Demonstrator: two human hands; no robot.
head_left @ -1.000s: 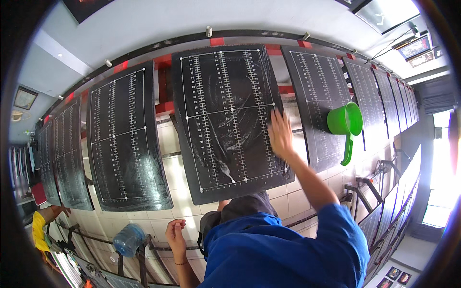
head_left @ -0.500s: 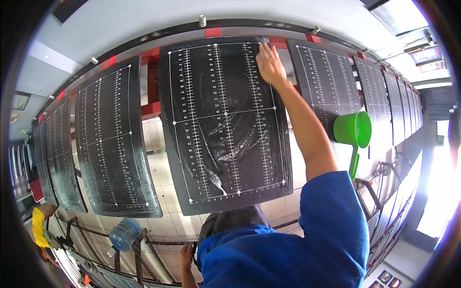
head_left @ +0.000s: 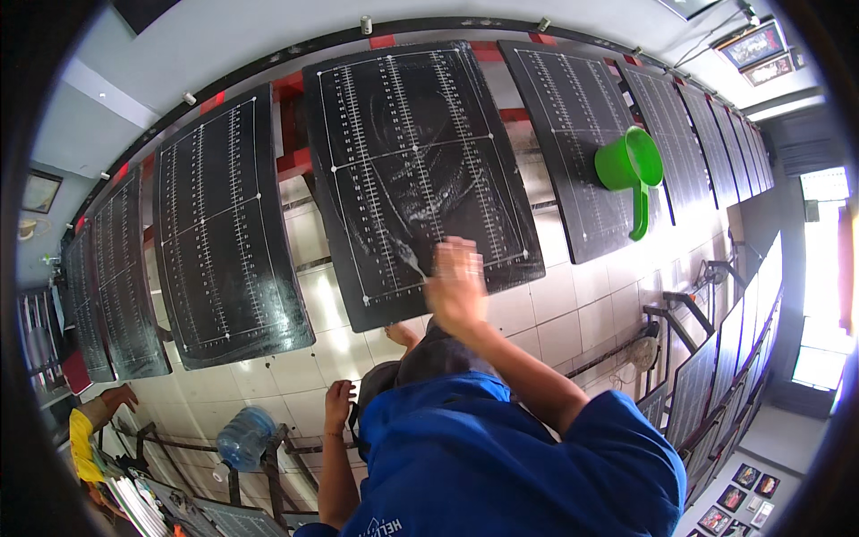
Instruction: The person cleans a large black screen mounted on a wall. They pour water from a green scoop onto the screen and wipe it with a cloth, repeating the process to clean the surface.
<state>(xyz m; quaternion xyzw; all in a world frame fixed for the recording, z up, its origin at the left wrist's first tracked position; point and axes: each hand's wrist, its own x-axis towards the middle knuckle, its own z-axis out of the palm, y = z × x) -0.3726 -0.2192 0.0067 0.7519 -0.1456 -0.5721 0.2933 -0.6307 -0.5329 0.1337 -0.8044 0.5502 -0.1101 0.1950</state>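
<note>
Two hands: the right hand [head_left: 458, 285], motion-blurred, lies palm down over the lower part of the central board [head_left: 416, 183], fingers stretched out, nothing visibly grasped; contact cannot be told. The left hand [head_left: 338, 404] hangs beside the body, fingers loosely bent, half open, apparently empty.
Central board: dark, ruled with white graduated lines, directly before the person, between the left-hand board [head_left: 228, 242] and the right-hand board [head_left: 568, 134].
White streaks [head_left: 431, 212]: curved across the middle, evidence that this part has been worked.
Thick smear [head_left: 408, 256]: near the lower edge, seemingly not yet spread.
Stage: judged partway; streaks and smear are left on the surface.
Green dipper [head_left: 631, 161]: apparently resting on the right-hand board, handle toward the near edge.
</note>
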